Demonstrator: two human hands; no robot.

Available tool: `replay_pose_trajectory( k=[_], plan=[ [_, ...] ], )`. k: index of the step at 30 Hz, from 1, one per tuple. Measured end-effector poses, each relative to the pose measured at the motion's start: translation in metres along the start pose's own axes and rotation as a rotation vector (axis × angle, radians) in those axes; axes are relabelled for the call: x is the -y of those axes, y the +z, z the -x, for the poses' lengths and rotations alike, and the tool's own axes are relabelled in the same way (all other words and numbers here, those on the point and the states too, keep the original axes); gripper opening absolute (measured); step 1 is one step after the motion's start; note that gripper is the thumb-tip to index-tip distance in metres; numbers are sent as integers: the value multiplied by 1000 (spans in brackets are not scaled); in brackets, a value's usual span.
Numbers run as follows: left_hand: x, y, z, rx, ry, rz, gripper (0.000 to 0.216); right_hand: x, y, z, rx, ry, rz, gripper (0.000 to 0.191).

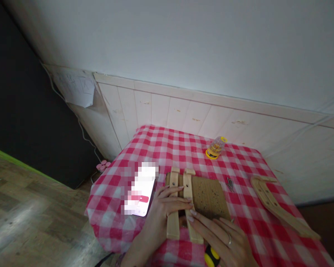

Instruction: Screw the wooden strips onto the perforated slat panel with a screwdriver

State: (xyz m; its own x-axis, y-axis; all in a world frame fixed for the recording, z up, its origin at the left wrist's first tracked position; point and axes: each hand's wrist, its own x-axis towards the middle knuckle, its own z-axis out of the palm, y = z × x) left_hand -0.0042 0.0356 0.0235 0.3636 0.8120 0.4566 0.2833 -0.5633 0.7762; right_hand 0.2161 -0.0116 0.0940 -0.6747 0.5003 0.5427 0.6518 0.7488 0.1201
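1. Checked worktop (169, 144): open cloth on its far side, then the wall (183, 48).
2. Left hand (160, 211) lies across the left strip (173, 224) and right strip (195, 234); right hand (225, 237), nearer the right strip, touches it. Fingertips nearly meet; grip unclear.
3. Board (208, 196) beneath, extending right.
4. Strips run near to far.
5. Phone (144, 189), just left.
6. Yellow-and-black handle (211, 256) beneath right hand.

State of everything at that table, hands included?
Phone: screen lit.
Left hand: fingers across both wooden strips.
Right hand: fingertips on the right strip.
Brown board: partly covered by the strips.
Metal fasteners: loose, bunched together.
Curved wood: untouched.
Clear container: untouched.
Yellow-black handle: partly hidden by right hand.
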Motion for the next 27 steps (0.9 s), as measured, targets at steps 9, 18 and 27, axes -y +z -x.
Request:
replay_pose_trajectory(
  k=[9,18,27],
  plan=[
    [0,-1,-2,5,-2,19,40,1,-2,-10,-41,-2,-15,57],
    [0,-2,-2,11,25,-20,32,3,-4,-6,-17,9,-13,59],
    [3,-4,-2,7,73,-26,28,4,-1,-5,-41,27,-13,55]
  ],
)
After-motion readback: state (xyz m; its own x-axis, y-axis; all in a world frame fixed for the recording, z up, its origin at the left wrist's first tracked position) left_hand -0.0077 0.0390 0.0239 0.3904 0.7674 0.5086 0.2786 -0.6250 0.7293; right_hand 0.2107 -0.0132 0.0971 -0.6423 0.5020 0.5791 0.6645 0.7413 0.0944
